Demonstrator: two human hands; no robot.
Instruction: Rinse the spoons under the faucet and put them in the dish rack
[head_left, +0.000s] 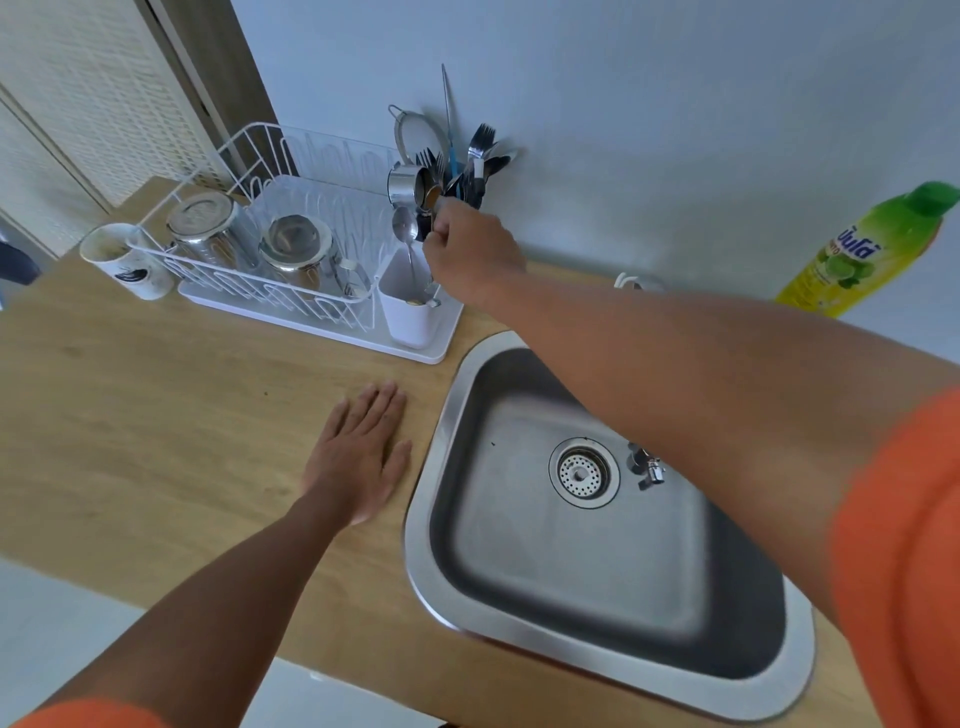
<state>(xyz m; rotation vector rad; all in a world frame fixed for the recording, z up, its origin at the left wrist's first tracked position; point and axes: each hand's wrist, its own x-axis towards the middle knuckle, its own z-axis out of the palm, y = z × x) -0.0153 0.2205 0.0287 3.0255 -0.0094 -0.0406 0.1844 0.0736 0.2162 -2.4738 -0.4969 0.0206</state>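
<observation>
Spoons (410, 228): shiny steel | right grip (467, 249) clenched round them | left grip (358, 457) flat, released

Home kitchen: steel sink (436, 457), dish rack (270, 296), wooden counter (156, 395).

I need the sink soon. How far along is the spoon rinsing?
Nearly done: the sink holds no spoons. The right hand holds spoons over the rack's white cutlery cup, not yet released. The left hand rests flat on the counter.

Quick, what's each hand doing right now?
Left hand: open, flat on the counter.
Right hand: gripping spoons over the rack's cup.
</observation>
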